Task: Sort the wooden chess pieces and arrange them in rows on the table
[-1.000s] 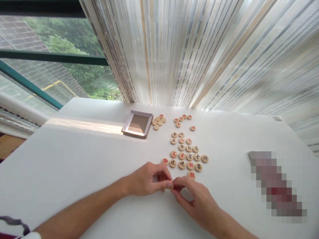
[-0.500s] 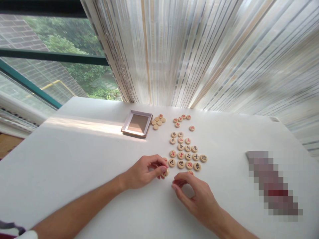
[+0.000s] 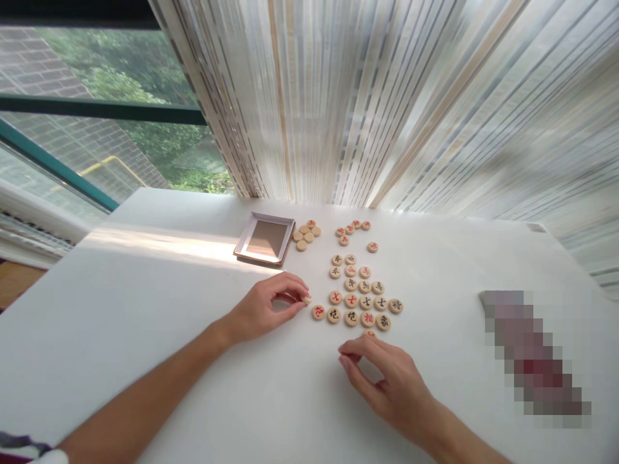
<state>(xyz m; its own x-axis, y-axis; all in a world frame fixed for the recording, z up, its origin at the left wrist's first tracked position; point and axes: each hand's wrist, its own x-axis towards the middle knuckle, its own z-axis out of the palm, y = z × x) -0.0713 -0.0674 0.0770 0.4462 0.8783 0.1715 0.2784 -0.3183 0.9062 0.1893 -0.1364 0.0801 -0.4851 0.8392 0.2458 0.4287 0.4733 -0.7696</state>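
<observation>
My left hand (image 3: 264, 305) pinches a round wooden Chinese chess piece (image 3: 306, 298) with a red mark between thumb and fingertips, left of the laid-out pieces. Just below that piece lies a red-marked chess piece (image 3: 318, 312), at the left end of a row with black-marked pieces (image 3: 351, 318). My right hand (image 3: 387, 380) hovers near the front of the group, its thumb and index fingertips together and no piece visible between them. It partly hides a red-marked piece (image 3: 369, 334). Farther back stand more rows, with a black-marked piece (image 3: 395, 305) at the right end of one.
An open shallow box (image 3: 238, 252) sits at the back left of the white table (image 3: 203, 399). Beside it lie several blank-faced pieces (image 3: 309, 238). Loose red-marked pieces (image 3: 343, 240) are behind the rows. A blurred-out object (image 3: 536, 361) lies at right; a striped curtain (image 3: 319, 96) hangs behind.
My left hand has moved left and away with its chess piece, uncovering the red-marked piece at the row's left end. My right hand's fingertips have come closer together, the hand barely shifting.
</observation>
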